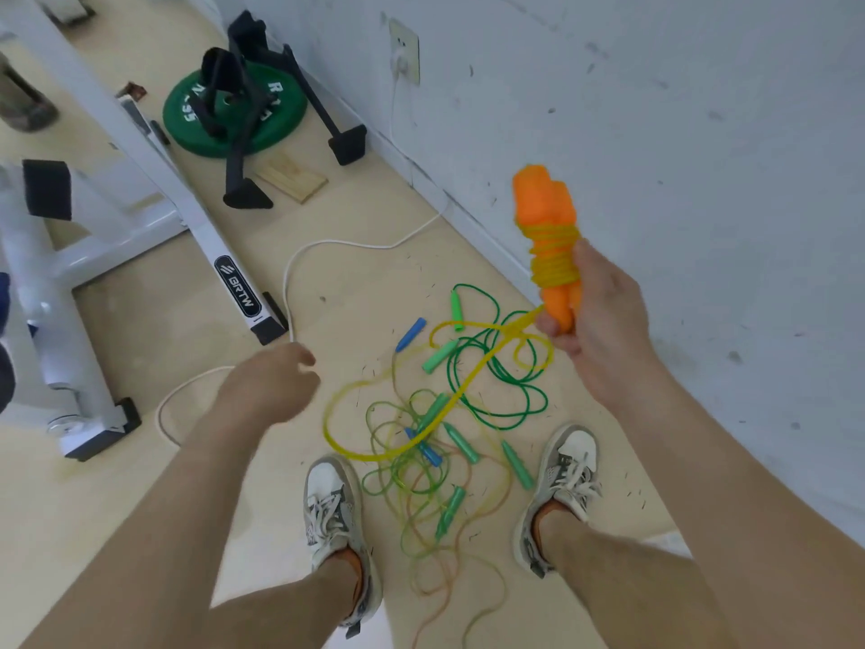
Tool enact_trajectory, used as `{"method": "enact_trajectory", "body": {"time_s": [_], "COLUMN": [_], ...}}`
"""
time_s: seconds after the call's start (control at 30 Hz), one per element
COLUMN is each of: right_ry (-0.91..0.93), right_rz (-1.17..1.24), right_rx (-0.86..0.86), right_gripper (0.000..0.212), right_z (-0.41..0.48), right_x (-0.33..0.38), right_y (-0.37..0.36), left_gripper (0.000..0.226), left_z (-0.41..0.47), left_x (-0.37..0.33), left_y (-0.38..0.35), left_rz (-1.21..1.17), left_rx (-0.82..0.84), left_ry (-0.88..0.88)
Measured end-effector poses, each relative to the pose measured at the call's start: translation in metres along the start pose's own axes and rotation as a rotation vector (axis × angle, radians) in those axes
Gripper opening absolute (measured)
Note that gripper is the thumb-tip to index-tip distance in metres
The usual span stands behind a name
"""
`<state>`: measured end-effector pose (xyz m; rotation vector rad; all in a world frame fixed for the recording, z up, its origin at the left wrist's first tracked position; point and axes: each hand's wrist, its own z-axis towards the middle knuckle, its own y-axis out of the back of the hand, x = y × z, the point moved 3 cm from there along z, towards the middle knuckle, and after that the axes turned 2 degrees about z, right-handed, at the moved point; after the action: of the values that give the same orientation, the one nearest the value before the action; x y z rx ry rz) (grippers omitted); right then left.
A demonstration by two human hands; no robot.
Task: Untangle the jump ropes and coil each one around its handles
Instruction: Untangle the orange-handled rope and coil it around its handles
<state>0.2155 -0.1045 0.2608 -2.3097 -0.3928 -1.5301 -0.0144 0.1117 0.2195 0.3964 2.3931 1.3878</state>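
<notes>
My right hand (pixel 592 311) grips a pair of orange handles (pixel 545 203) held upright, with yellow rope (pixel 552 260) wound several times around them. The loose rest of that yellow rope (pixel 468 381) hangs from the handles down to the floor and loops left. My left hand (pixel 271 381) hovers over the floor with loosely curled fingers; I cannot tell whether it holds the rope. Between my feet lies a tangle of green ropes (pixel 496 381) with green handles (pixel 440 356) and blue handles (pixel 411 334).
A white wall (pixel 655 110) runs along the right. A white cable (pixel 290 292) trails from a wall socket across the floor. A white gym frame (pixel 140 180) and a green weight plate (pixel 234 114) with a black stand sit at the left and back.
</notes>
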Motion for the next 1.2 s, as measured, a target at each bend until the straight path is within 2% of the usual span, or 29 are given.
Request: {"method": "enact_trajectory", "body": {"time_s": [0.03, 0.07, 0.1, 0.17, 0.23, 0.3, 0.4, 0.5, 0.57, 0.67, 0.8, 0.87, 0.97, 1.03, 1.07, 1.13, 1.2], "right_ry": [-0.007, -0.024, -0.051, -0.116, -0.176, -0.244, -0.298, -0.302, -0.292, -0.273, -0.244, -0.225, -0.176, -0.143, -0.132, -0.12, -0.117], "right_rz": [-0.015, -0.017, -0.006, 0.026, 0.058, 0.147, 0.282, 0.328, 0.319, 0.322, 0.338, 0.34, 0.369, 0.429, 0.456, 0.473, 0.443], "right_rx": [0.106, 0.21, 0.311, 0.486, 0.566, 0.57, 0.552, 0.538, 0.537, 0.523, 0.427, 0.389, 0.293, 0.209, 0.172, 0.125, 0.125], "right_gripper": [0.035, 0.036, 0.038, 0.041, 0.042, 0.038, 0.037, 0.04, 0.04, 0.038, 0.039, 0.039, 0.038, 0.037, 0.037, 0.036, 0.036], "right_z": [-0.006, -0.014, -0.02, -0.028, -0.03, -0.026, -0.02, -0.017, -0.017, -0.016, -0.01, -0.009, -0.004, 0.002, 0.005, 0.008, 0.006], "right_x": [0.001, 0.002, 0.002, 0.002, 0.003, 0.006, 0.011, 0.01, 0.01, 0.012, 0.014, 0.015, 0.02, 0.026, 0.029, 0.029, 0.026], "right_y": [-0.01, -0.019, -0.027, -0.036, -0.036, -0.031, -0.024, -0.023, -0.022, -0.021, -0.012, -0.01, -0.004, 0.007, 0.013, 0.021, 0.019], "left_gripper": [0.035, 0.038, 0.04, 0.039, 0.03, 0.019, 0.011, 0.012, 0.006, 0.013, 0.009, 0.019, 0.033, 0.037, 0.039, 0.042, 0.044], "left_z": [-0.007, -0.018, -0.03, -0.055, -0.069, -0.07, -0.066, -0.067, -0.065, -0.049, -0.019, -0.009, -0.006, -0.006, -0.004, 0.001, 0.003], "left_x": [-0.02, -0.042, -0.064, -0.104, -0.12, -0.119, -0.112, -0.112, -0.111, -0.105, -0.073, -0.054, -0.035, -0.022, -0.013, 0.002, 0.014], "left_y": [-0.003, -0.005, -0.007, -0.013, -0.021, -0.023, -0.028, -0.041, -0.051, -0.057, -0.062, -0.067, -0.069, -0.057, -0.052, -0.052, -0.062], "left_rz": [0.044, -0.081, -0.303, -0.668, -0.732, -0.744, -0.847, -0.684, -0.498, -0.287, -0.146, -0.26, -0.821, -1.152, -1.245, -1.253, -1.036], "left_rx": [-0.069, -0.107, -0.074, 0.164, 0.403, 0.55, 0.673, 0.73, 0.66, 0.347, 0.13, 0.07, 0.059, -0.077, -0.168, -0.289, -0.304], "left_ry": [-0.141, -0.295, -0.433, -0.597, -0.665, -0.689, -0.689, -0.683, -0.672, -0.638, -0.345, -0.167, -0.035, 0.016, 0.069, 0.198, 0.309]}}
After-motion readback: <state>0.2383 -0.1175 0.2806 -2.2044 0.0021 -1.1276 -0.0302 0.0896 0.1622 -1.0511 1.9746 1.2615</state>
